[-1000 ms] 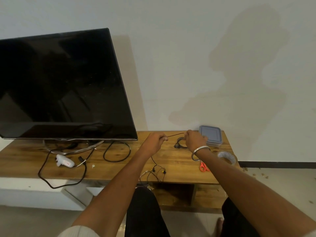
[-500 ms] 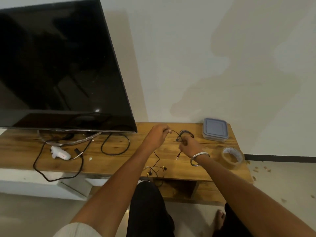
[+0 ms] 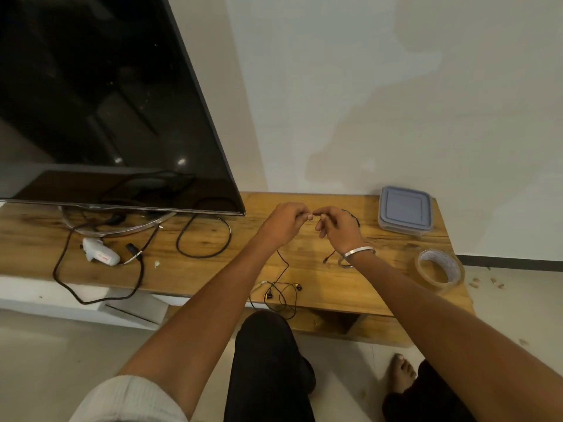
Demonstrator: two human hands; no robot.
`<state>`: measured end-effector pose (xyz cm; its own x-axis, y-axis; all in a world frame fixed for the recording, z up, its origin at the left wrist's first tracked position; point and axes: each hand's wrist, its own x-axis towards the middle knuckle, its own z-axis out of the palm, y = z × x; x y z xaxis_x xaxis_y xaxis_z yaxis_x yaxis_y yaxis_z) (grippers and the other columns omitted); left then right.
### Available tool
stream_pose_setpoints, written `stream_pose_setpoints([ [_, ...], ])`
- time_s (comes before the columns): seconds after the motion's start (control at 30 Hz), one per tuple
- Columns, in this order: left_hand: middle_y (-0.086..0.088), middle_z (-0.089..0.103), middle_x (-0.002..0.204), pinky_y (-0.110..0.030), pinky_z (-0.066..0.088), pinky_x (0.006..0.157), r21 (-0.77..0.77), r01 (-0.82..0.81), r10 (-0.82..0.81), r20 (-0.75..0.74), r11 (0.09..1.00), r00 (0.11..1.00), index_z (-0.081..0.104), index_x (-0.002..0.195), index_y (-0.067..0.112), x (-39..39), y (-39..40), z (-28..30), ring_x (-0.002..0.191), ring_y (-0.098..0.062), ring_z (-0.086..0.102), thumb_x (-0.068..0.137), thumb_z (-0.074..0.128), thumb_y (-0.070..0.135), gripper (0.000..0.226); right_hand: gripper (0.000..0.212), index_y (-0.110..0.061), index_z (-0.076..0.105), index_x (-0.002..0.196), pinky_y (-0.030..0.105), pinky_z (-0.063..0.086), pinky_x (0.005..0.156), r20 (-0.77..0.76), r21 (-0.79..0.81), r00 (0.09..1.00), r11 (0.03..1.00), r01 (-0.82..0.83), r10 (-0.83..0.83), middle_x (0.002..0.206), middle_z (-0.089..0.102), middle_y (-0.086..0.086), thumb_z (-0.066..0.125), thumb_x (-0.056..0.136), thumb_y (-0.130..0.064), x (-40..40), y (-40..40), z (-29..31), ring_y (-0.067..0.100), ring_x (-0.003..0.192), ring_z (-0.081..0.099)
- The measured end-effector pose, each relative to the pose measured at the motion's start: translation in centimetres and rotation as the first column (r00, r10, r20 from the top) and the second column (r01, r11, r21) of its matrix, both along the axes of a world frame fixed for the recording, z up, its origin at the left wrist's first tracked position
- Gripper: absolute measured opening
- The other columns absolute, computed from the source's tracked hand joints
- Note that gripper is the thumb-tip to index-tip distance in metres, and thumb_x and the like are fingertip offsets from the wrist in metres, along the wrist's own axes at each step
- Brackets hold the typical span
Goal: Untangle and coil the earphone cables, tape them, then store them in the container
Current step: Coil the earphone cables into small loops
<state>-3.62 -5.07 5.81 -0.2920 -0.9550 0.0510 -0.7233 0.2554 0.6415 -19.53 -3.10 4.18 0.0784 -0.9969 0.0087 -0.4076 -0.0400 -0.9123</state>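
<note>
Wood: warm brown plank surface [image 3: 304,263], low to the floor, running left to right against a white wall

Left hand [image 3: 285,222]: fingers curled, pinching the thin black earphone cable [image 3: 283,263] near the fingertips, right up against the other hand

Right hand [image 3: 338,228]: also curled in on the cable, with a bit of black loop poking out past the knuckles; silver bangle on the wrist

Cable: most of it trails down from the hands to the near edge of the surface, where the earbuds [image 3: 283,290] sit in a loose tangle that partly hangs over the edge

Progress: early, I'd say. Looks like winding has only just started, and the bulk is not yet coiled

Tape: clear tape roll [image 3: 440,271] lies flat near the right end, untouched as far as I can tell

Container: grey-blue container [image 3: 405,210] at the far right corner, lid on, so storing is a way off

Left over: finish coiling, tape, open the box, drop it in

Other stuff: big dark TV [image 3: 106,102] on the left, black power lead [image 3: 204,236] looped under it, white adapter [image 3: 100,254] beside that

Room: pale floor [image 3: 61,345], blotchy patch on the wall, person's knees and a bare foot at the bottom
</note>
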Motion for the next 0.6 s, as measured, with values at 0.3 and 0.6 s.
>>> stream_pose_setpoints([
  [0.3,-0.004,0.063,0.073,-0.026,0.032,0.054,0.025,-0.012,0.012,-0.012,1.0,1.0,0.072,0.095,0.011,0.3,-1.1,-1.8,0.054,-0.011,0.043,0.098,0.055,0.021,0.02,0.019,-0.009,0.065,0.101,0.004,0.041,0.055,-0.032,0.03,0.981,0.981,0.193,-0.192,0.082,0.063,0.002,0.047,0.095,-0.006,-3.2,-1.3,-1.9,0.007,0.069,0.057],
  [0.6,-0.007,0.07,0.082,-0.031,0.039,0.062,0.069,0.113,-0.112,-0.012,0.991,0.994,0.072,0.092,0.011,-1.5,-1.0,-2.0,0.07,-0.019,0.057,0.096,0.058,0.019,0.017,0.023,-0.01,0.062,0.11,0.02,0.04,0.062,-0.277,0.042,0.921,0.961,-0.274,0.274,0.072,0.061,-0.002,0.045,0.098,-0.019,-2.5,-1.2,-1.3,0.005,0.062,0.053],
])
